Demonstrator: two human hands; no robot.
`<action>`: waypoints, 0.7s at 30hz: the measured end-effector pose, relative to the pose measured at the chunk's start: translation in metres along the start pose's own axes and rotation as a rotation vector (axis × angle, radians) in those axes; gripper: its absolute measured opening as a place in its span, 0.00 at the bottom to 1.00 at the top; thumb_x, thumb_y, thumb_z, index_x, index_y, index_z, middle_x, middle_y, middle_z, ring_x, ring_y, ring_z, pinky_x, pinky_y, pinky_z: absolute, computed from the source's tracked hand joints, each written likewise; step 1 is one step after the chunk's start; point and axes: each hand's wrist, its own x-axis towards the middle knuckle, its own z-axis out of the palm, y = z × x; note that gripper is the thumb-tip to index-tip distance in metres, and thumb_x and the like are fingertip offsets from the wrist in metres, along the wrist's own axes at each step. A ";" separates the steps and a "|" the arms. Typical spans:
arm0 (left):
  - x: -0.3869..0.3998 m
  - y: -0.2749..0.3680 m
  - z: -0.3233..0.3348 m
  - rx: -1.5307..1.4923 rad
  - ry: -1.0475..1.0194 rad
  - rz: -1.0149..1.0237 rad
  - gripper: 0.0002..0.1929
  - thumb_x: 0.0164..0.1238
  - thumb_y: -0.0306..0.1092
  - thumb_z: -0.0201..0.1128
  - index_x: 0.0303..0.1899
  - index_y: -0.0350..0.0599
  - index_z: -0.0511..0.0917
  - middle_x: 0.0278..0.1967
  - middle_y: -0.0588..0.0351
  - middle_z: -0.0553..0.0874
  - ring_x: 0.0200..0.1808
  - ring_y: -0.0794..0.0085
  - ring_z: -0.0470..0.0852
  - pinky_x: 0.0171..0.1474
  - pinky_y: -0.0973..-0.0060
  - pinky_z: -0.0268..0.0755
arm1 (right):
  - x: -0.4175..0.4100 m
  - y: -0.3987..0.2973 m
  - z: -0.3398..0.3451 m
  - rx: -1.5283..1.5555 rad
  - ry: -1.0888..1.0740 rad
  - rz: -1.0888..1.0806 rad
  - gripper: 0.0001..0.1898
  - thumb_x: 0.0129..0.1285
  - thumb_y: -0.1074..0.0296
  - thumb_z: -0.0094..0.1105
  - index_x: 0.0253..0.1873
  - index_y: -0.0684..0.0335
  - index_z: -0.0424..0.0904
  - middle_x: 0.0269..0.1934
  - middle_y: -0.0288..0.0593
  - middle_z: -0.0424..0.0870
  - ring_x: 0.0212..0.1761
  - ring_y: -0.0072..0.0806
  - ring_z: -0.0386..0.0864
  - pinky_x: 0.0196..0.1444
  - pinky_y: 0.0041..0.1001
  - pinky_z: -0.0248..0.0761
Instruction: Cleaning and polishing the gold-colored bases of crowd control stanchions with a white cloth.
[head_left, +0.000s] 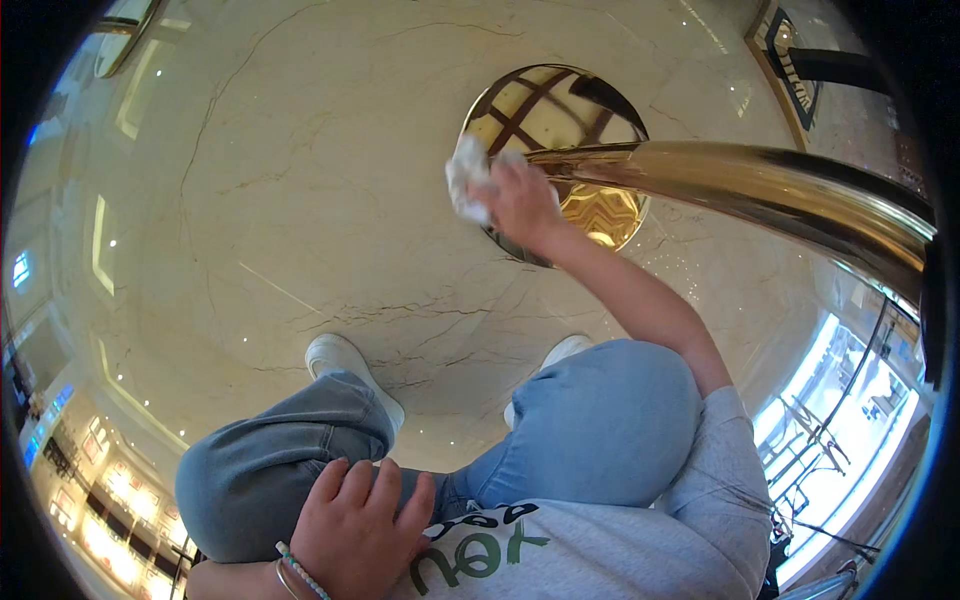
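My right hand (519, 196) is closed on a crumpled white cloth or tissue (469, 180), slightly blurred, at the left edge of a round, polished gold-coloured metal base (551, 97). From that base a thick gold-coloured metal post (750, 176) extends to the right edge of the view. Part of the base lies hidden behind my right hand and the post. My left hand (360, 517) rests on my lap near the hip, fingers spread and holding nothing, with a beaded bracelet on its wrist.
Glossy, veined marble floor (262, 187) surrounds the base. My white shoes (349, 360) stand on it below the base. Another gold-coloured metal fixture (127, 41) shows at the upper left. A framed board (787, 71) bearing writing is at the upper right. Brightly lit glass (840, 420) lies at the lower right.
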 end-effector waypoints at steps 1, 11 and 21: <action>-0.002 0.000 0.002 -0.005 -0.003 -0.009 0.27 0.43 0.44 0.63 0.48 0.43 0.69 0.43 0.47 0.74 0.45 0.60 0.72 0.51 0.63 0.62 | 0.017 0.014 0.005 -0.016 0.034 0.054 0.11 0.52 0.62 0.51 0.42 0.44 0.73 0.37 0.42 0.68 0.44 0.40 0.67 0.40 0.38 0.64; -0.005 -0.005 0.002 -0.022 -0.015 -0.011 0.27 0.42 0.44 0.63 0.48 0.44 0.69 0.43 0.48 0.74 0.45 0.61 0.72 0.51 0.63 0.62 | 0.014 0.028 0.007 0.039 -0.007 0.209 0.22 0.40 0.65 0.62 0.46 0.48 0.71 0.38 0.46 0.67 0.42 0.41 0.68 0.40 0.37 0.65; 0.013 0.002 -0.004 0.017 0.039 0.081 0.28 0.41 0.43 0.64 0.48 0.45 0.70 0.43 0.49 0.74 0.46 0.61 0.72 0.51 0.64 0.62 | -0.119 0.001 -0.015 0.107 -0.084 0.167 0.23 0.37 0.61 0.64 0.45 0.46 0.73 0.39 0.46 0.69 0.43 0.43 0.68 0.41 0.39 0.64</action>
